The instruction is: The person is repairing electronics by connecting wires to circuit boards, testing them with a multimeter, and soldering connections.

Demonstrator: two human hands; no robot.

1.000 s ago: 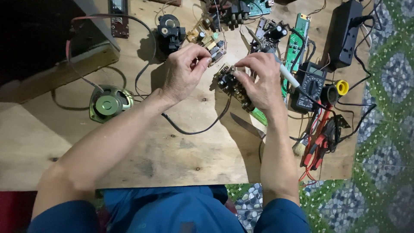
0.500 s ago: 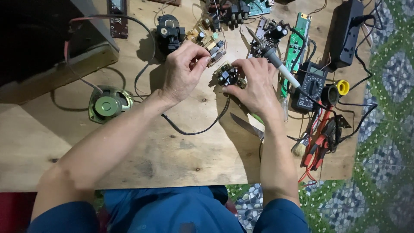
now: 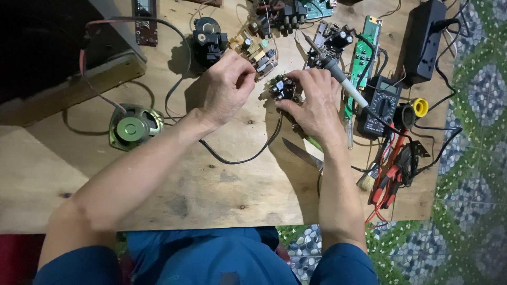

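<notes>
My right hand (image 3: 316,103) grips a small circuit board (image 3: 281,87) crowded with dark components, holding it just above the wooden board (image 3: 222,179). My left hand (image 3: 224,87) is curled to the left of it, fingertips pinched together by a tan circuit board (image 3: 254,48); what they pinch is too small to tell. A soldering iron (image 3: 338,79) lies across the back of my right hand's fingers. A black cable (image 3: 237,157) loops below both hands.
A round speaker (image 3: 132,126) lies at the left. A multimeter (image 3: 379,105), green circuit board (image 3: 361,58), black power adapter (image 3: 425,39), yellow ring (image 3: 420,107), red-handled pliers (image 3: 388,177) and scissors (image 3: 303,154) crowd the right. A dark box (image 3: 47,37) fills the upper left.
My right hand has turned the small circuit board and drawn it left and up, closer to my left hand. My left hand has stayed almost still.
</notes>
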